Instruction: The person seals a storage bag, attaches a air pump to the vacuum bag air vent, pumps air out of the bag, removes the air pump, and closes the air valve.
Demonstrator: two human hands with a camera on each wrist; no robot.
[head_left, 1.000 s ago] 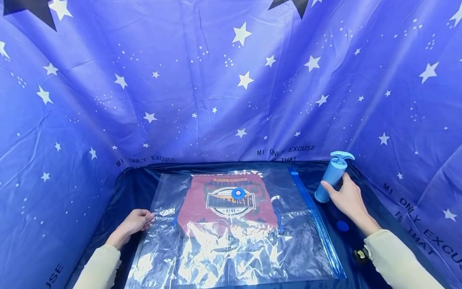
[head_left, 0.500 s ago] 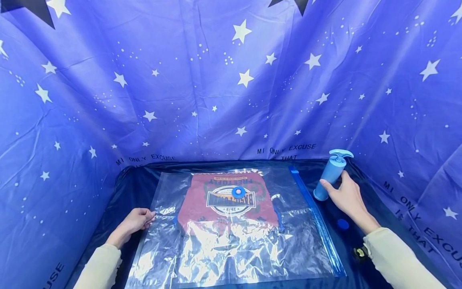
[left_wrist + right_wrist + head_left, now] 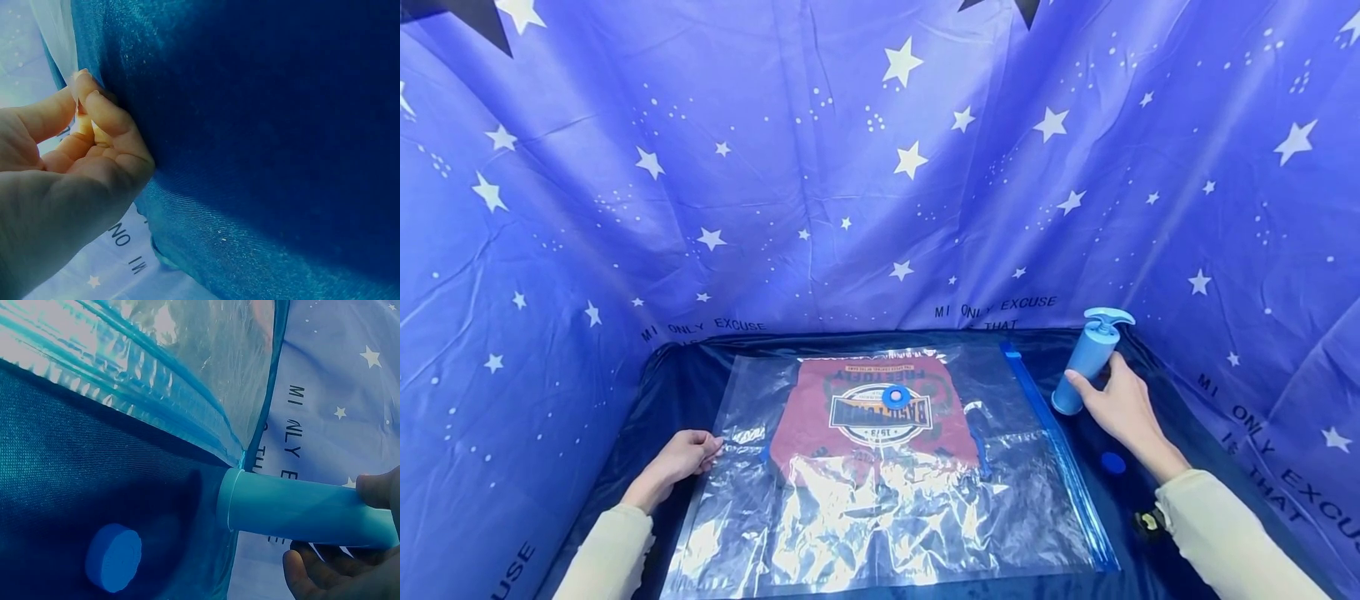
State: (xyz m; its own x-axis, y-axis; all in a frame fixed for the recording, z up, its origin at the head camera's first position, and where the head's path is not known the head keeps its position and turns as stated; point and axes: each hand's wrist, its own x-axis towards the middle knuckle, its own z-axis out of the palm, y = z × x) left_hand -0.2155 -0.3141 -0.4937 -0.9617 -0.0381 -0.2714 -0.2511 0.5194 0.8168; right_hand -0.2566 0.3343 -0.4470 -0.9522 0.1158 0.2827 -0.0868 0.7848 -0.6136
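A clear plastic vacuum storage bag (image 3: 880,533) lies flat on the dark blue cloth. Inside it is a folded red garment (image 3: 805,408) with a printed badge, seen upside down. A round blue valve (image 3: 896,397) sits on the bag over the garment, and a blue zip seal (image 3: 1060,450) runs down the right edge. My left hand (image 3: 681,457) pinches the bag's left edge between thumb and fingertips, as the left wrist view shows closely. To the right of the seal, my right hand (image 3: 1116,408) grips a light blue hand pump (image 3: 1092,350) by its barrel, T-handle upward.
A round blue cap (image 3: 114,557) lies on the cloth (image 3: 700,392) right of the bag, below the pump. A small black and yellow object (image 3: 1148,523) sits beside the right sleeve. Purple curtains (image 3: 820,167) with white stars surround the surface at the back and sides.
Almost nothing differs. The whole head view has shifted very slightly upward; both hands keep the same hold on the bag and the pump.
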